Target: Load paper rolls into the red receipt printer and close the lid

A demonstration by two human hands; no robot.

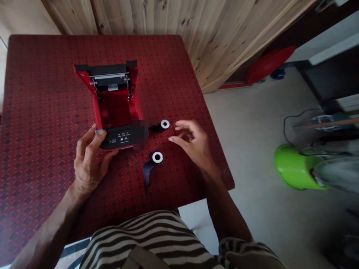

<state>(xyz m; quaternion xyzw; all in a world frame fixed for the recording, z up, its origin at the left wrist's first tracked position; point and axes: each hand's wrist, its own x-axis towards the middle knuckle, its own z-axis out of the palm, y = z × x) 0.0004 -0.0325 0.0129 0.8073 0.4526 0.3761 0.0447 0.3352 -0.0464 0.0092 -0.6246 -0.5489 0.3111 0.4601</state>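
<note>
A red and black label printer (118, 136) stands on the table with its lid (109, 76) raised and its red inner bay (115, 108) exposed. My left hand (89, 160) grips its near left corner, fingers on the top edge and thumb at the front. Just right of the printer lies a dark ribbon roll (165, 124) with a white core, its loose tail reaching toward the printer's side. Closer to me is a second ribbon roll (157, 157), its dark tail trailing down. My right hand (193, 144) hovers beside the upper roll, fingers apart and holding nothing.
The red patterned table (42, 112) has its right edge beneath my right wrist. Wooden panelling (157, 18) borders the far side. On the floor to the right are a green tub (293, 168), a red round object (269, 65) and a dark cable (284, 125).
</note>
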